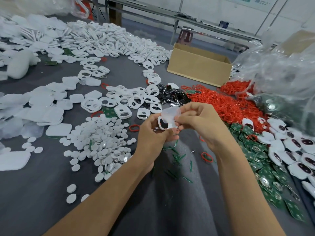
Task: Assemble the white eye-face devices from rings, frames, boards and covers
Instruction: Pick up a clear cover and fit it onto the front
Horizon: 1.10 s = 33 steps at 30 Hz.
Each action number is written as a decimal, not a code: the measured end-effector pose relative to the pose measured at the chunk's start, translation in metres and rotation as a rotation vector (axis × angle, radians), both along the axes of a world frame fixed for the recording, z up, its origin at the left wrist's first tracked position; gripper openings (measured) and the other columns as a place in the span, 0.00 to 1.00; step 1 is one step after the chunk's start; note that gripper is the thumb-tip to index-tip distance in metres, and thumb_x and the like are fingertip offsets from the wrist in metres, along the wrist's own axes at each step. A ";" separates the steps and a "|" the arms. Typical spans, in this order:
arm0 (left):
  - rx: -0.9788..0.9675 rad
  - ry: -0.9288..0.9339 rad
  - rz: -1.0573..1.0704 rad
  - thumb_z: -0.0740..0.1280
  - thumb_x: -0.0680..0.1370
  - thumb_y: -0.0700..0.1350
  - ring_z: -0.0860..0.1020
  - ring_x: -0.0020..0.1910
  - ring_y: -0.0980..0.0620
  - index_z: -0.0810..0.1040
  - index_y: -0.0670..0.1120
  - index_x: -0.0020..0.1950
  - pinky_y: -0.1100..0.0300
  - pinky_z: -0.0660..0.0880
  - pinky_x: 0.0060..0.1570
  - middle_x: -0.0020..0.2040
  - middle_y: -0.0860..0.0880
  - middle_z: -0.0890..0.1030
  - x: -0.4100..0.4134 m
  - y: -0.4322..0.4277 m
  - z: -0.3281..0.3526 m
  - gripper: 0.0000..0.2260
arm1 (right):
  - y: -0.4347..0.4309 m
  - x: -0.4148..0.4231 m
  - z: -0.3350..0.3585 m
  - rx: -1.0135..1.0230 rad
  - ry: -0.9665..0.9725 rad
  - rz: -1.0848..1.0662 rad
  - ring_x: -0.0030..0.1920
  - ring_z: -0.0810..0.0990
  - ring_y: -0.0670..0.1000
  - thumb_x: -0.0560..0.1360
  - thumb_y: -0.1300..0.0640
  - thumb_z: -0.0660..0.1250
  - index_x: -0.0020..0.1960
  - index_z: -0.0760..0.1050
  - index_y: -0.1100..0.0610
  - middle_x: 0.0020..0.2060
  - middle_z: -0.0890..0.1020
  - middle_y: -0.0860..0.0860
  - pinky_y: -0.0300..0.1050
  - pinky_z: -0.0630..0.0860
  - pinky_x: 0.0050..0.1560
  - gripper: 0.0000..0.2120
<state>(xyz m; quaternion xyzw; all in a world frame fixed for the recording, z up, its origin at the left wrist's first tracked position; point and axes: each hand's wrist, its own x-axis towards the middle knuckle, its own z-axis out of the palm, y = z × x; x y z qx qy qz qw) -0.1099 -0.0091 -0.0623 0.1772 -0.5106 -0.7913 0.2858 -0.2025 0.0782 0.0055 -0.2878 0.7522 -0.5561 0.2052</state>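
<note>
My left hand point(153, 133) curls its fingers round a white eye-face frame point(163, 124) above the middle of the worktop point(51, 193); my right hand point(201, 123) pinches a clear cover point(170, 113) just over it.

A single wide-angle view from the person's head looks forward and down over the grey desk point(51, 193). Both forearms enter from the bottom edge. The left hand point(153, 132) and right hand point(201, 123) meet near the centre, closest to the lens, with the white device point(162, 125) and clear cover point(170, 114) they hold. The far desk, a cardboard box point(199, 70) and the back wall point(213, 7) fill the top, where straight lines bow towards the corners
</note>
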 end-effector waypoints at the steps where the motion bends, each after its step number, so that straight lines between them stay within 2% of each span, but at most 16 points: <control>1: 0.001 0.005 0.007 0.73 0.71 0.30 0.83 0.40 0.51 0.77 0.39 0.56 0.60 0.81 0.40 0.50 0.39 0.82 0.000 0.000 0.000 0.15 | -0.002 0.001 -0.001 0.013 0.003 0.001 0.32 0.77 0.56 0.69 0.73 0.70 0.46 0.78 0.67 0.31 0.82 0.60 0.44 0.76 0.36 0.06; 4: 0.007 0.025 0.024 0.73 0.71 0.32 0.82 0.40 0.52 0.77 0.40 0.54 0.61 0.81 0.40 0.51 0.39 0.81 0.000 0.000 -0.001 0.14 | -0.007 0.004 -0.004 0.053 0.023 -0.023 0.31 0.77 0.56 0.68 0.73 0.70 0.45 0.78 0.67 0.30 0.82 0.61 0.44 0.76 0.33 0.07; 10: 0.016 0.019 0.049 0.73 0.71 0.30 0.82 0.41 0.52 0.76 0.38 0.55 0.61 0.81 0.39 0.50 0.41 0.81 0.000 0.001 0.000 0.15 | -0.008 0.005 -0.006 0.135 0.153 -0.062 0.26 0.78 0.51 0.67 0.68 0.74 0.40 0.78 0.60 0.26 0.81 0.53 0.44 0.76 0.32 0.07; 14: 0.039 0.000 0.045 0.71 0.72 0.28 0.83 0.47 0.45 0.75 0.38 0.58 0.57 0.82 0.43 0.56 0.37 0.79 0.000 0.002 0.001 0.17 | -0.008 0.004 -0.008 0.170 0.220 -0.093 0.25 0.79 0.49 0.67 0.67 0.75 0.38 0.78 0.59 0.27 0.82 0.54 0.43 0.77 0.32 0.08; 18: 0.061 -0.030 0.050 0.70 0.72 0.29 0.81 0.56 0.39 0.76 0.40 0.58 0.52 0.81 0.51 0.57 0.38 0.80 -0.001 0.002 0.001 0.17 | -0.008 0.001 -0.009 0.212 0.312 -0.108 0.28 0.80 0.46 0.66 0.64 0.77 0.37 0.77 0.57 0.29 0.83 0.52 0.43 0.77 0.35 0.09; 22: 0.110 -0.014 0.037 0.63 0.75 0.28 0.84 0.49 0.44 0.76 0.38 0.59 0.56 0.82 0.49 0.56 0.38 0.81 -0.002 0.001 0.001 0.14 | -0.006 0.000 -0.010 0.224 0.387 -0.104 0.30 0.81 0.46 0.66 0.60 0.78 0.38 0.79 0.56 0.29 0.82 0.51 0.38 0.76 0.35 0.07; 25: 0.183 0.010 0.024 0.60 0.78 0.31 0.85 0.42 0.48 0.76 0.37 0.60 0.56 0.82 0.46 0.51 0.39 0.83 -0.004 -0.001 0.001 0.12 | -0.005 0.000 -0.010 0.229 0.439 -0.119 0.28 0.79 0.44 0.68 0.57 0.76 0.36 0.79 0.55 0.28 0.82 0.50 0.33 0.73 0.31 0.07; 29: 0.224 0.018 0.031 0.58 0.82 0.37 0.85 0.41 0.47 0.76 0.37 0.59 0.56 0.82 0.44 0.47 0.40 0.83 -0.005 -0.002 0.000 0.10 | -0.005 0.000 -0.010 0.239 0.422 -0.112 0.31 0.82 0.48 0.70 0.61 0.74 0.35 0.80 0.56 0.28 0.83 0.52 0.44 0.80 0.39 0.06; 33: 0.179 -0.001 0.050 0.56 0.84 0.40 0.85 0.40 0.47 0.76 0.37 0.58 0.57 0.82 0.44 0.51 0.37 0.82 -0.005 -0.001 -0.002 0.11 | -0.005 -0.002 -0.009 0.208 0.345 -0.106 0.30 0.82 0.51 0.69 0.63 0.74 0.35 0.81 0.58 0.27 0.83 0.54 0.47 0.81 0.39 0.05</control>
